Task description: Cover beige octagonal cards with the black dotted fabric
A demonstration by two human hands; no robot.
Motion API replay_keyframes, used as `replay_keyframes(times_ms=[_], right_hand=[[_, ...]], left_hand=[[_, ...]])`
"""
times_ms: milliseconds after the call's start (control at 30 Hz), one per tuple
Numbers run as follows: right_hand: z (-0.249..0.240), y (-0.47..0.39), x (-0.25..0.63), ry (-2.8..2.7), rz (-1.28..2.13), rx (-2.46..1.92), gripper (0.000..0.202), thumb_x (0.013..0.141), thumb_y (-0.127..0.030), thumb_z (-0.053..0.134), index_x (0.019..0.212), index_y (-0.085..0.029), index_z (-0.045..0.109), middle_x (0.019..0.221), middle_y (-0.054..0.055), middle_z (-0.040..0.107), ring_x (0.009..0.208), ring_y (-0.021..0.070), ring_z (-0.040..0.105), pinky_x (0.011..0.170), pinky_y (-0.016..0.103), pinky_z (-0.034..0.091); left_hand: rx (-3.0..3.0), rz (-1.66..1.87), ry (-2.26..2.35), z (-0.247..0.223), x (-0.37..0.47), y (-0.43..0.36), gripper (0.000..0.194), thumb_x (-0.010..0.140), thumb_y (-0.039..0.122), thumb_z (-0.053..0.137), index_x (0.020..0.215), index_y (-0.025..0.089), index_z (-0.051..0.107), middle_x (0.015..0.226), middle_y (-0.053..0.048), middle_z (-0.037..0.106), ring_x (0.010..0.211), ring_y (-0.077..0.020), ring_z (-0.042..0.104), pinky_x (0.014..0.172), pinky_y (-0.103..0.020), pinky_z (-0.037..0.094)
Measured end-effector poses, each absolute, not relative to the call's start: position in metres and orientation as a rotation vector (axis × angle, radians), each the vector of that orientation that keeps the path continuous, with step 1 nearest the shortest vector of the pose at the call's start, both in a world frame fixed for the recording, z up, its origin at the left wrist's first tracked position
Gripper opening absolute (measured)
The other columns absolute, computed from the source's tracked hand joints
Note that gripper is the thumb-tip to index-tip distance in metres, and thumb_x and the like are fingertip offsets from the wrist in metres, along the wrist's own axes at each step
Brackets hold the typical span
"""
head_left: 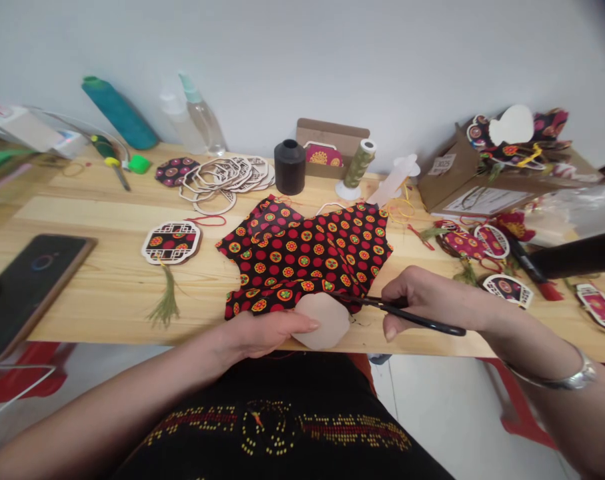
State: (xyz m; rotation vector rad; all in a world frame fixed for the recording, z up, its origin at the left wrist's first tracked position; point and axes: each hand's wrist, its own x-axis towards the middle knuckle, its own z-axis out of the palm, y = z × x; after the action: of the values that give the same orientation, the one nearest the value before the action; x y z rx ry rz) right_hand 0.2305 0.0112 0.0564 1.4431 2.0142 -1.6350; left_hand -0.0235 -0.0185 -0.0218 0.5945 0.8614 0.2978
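A black cloth printed with red and yellow flowers lies spread over the table in front of me. My left hand pinches a pale, scallop-edged card piece at the cloth's near edge, thumb on top. Whether cloth is also caught under the card is hidden. In my right hand are black-handled scissors, fingers through the handles. Their blades point left and reach the cloth just above the card; how far apart the blades stand I cannot make out.
Left of the cloth are a tasselled ornament and a phone. Behind stand a stack of wooden frames, a black thread cone and a green spool. A cardboard box and several finished ornaments occupy the right.
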Motion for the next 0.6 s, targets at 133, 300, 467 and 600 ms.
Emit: replay_keyframes(times_ms=[133, 300, 467, 600], right_hand=[[0.058, 0.011, 0.23, 1.998, -1.632, 1.467, 0.048, 0.067, -0.057, 0.071, 0.054, -0.018, 0.046, 0.052, -0.007, 0.031, 0.048, 0.0069, 0.027, 0.041, 0.021, 0.02], [0.06, 0.014, 0.231, 2.038, -1.606, 1.439, 0.048, 0.066, -0.058, 0.071, 0.054, -0.018, 0.048, 0.052, -0.007, 0.032, 0.049, 0.0073, 0.027, 0.041, 0.022, 0.019], [0.065, 0.017, 0.23, 2.146, -1.505, 1.359, 0.053, 0.067, -0.061, 0.069, 0.052, -0.018, 0.042, 0.053, -0.007, 0.03, 0.049, 0.0071, 0.024, 0.042, 0.023, 0.017], [0.068, 0.018, 0.23, 2.181, -1.474, 1.304, 0.054, 0.068, -0.065, 0.066, 0.053, -0.018, 0.043, 0.053, -0.007, 0.031, 0.049, 0.0072, 0.026, 0.043, 0.023, 0.017]], left_hand=[[0.618, 0.278, 0.876, -0.021, -0.025, -0.018, 0.04, 0.064, 0.034, 0.074, 0.098, 0.013, 0.07, 0.125, -0.012, 0.065, 0.126, -0.0315, 0.05, 0.11, -0.042, 0.033], [0.647, 0.304, 0.896, -0.021, -0.025, -0.02, 0.039, 0.064, 0.032, 0.074, 0.098, 0.015, 0.07, 0.12, -0.011, 0.068, 0.121, -0.0316, 0.054, 0.107, -0.043, 0.036], [0.664, 0.288, 0.874, -0.02, -0.026, -0.02, 0.036, 0.066, 0.031, 0.072, 0.097, 0.014, 0.07, 0.118, -0.013, 0.069, 0.12, -0.0334, 0.055, 0.108, -0.044, 0.035], [0.646, 0.291, 0.871, -0.02, -0.027, -0.019, 0.035, 0.066, 0.03, 0.072, 0.097, 0.013, 0.07, 0.119, -0.013, 0.069, 0.122, -0.0342, 0.053, 0.107, -0.045, 0.035]])
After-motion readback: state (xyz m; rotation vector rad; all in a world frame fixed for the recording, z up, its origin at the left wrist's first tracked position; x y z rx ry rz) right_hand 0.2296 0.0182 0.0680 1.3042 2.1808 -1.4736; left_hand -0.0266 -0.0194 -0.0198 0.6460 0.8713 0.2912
